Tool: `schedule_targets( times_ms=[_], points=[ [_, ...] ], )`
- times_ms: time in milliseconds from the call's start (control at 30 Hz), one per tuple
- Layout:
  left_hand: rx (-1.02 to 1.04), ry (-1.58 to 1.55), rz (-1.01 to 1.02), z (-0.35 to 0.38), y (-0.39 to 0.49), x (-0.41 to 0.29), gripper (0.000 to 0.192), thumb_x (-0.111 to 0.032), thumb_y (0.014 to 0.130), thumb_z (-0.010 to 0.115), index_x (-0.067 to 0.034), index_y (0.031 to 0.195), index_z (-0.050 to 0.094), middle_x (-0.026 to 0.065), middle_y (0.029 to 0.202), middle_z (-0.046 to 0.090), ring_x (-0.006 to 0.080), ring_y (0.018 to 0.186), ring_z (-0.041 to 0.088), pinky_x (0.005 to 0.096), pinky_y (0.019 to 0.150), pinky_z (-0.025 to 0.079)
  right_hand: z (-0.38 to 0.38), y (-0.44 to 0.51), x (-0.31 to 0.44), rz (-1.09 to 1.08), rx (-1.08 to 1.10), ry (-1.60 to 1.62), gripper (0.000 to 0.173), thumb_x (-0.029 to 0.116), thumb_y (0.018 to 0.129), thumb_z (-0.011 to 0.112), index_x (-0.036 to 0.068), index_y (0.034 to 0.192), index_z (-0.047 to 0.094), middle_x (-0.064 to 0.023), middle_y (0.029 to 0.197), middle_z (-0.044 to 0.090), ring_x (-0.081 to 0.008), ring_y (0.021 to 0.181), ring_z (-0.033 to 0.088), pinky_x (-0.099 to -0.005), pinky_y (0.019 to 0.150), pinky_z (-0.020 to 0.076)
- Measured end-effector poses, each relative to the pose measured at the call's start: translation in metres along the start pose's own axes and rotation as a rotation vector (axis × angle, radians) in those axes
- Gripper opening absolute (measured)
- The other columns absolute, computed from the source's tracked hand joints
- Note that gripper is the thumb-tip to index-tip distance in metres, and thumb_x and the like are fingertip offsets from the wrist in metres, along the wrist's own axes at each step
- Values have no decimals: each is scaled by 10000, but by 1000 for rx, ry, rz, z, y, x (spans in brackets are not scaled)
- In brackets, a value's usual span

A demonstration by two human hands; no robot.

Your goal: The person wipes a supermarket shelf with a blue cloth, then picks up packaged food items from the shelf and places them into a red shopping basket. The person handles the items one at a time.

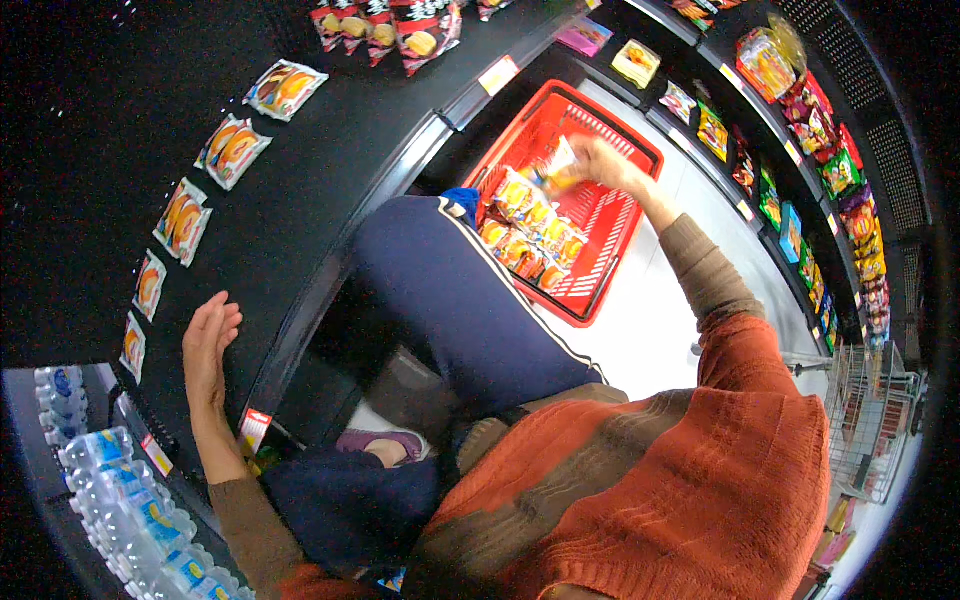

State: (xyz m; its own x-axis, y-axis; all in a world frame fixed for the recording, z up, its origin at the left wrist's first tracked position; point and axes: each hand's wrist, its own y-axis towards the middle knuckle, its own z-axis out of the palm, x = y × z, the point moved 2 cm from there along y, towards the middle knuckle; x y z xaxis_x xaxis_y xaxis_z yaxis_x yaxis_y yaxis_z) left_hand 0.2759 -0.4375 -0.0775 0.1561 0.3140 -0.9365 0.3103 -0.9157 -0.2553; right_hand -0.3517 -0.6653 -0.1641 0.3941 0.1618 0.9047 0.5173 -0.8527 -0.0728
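Note:
A red plastic shopping basket (637, 150) rests on the white floor beside my knee. Small packets of snacks (536, 225) lie in its left and lower part. My right hand (596, 161) is over the basket, closed on a snack packet (559, 161) that is blurred. My left hand (210, 337) is held above the black shelf (300, 187), fingers extended, with nothing visible in it. Nearest to it are the single snack packets (150, 285) standing in a spaced row along the shelf.
Bottled water packs (142, 502) stand at lower left. Red snack bags (420, 34) are at the top. Shelves of colourful packets (840, 172) curve along the right, above a wire shopping cart (870, 420). The shelf's metal edge (390, 180) runs between my left hand and the basket.

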Motion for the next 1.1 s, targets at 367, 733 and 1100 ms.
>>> schedule_targets(
  times_ms=[367, 733, 1100],
  points=[
    [-7, 100, -94, 4, -1, -8, 422, -329, 993, 640, -57, 1315, 627, 27, 1100, 692, 81, 961, 630, 216, 862, 481, 29, -67, -223, 1, 215, -676, 598, 388, 842, 704, 87, 1321, 510, -169, 1162, 626, -301, 1084, 620, -432, 888, 498],
    [16, 108, -94, 5, 1, -10, 404, -322, 998, 625, -63, 1307, 631, 32, 1096, 695, 80, 960, 633, 219, 854, 487, 18, -60, -134, 419, -162, -923, 400, 215, 850, 715, 28, 1194, 630, -215, 1068, 699, -381, 1032, 672, -484, 860, 543],
    [-101, -145, -95, -6, 8, -2, 360, -290, 997, 620, -38, 1253, 639, 97, 1073, 705, 159, 922, 687, 279, 787, 551, 115, 85, 173, -399, -142, -97, 362, 62, 961, 613, 65, 1323, 599, -130, 1230, 643, -231, 1138, 642, -349, 990, 521]
  ],
)
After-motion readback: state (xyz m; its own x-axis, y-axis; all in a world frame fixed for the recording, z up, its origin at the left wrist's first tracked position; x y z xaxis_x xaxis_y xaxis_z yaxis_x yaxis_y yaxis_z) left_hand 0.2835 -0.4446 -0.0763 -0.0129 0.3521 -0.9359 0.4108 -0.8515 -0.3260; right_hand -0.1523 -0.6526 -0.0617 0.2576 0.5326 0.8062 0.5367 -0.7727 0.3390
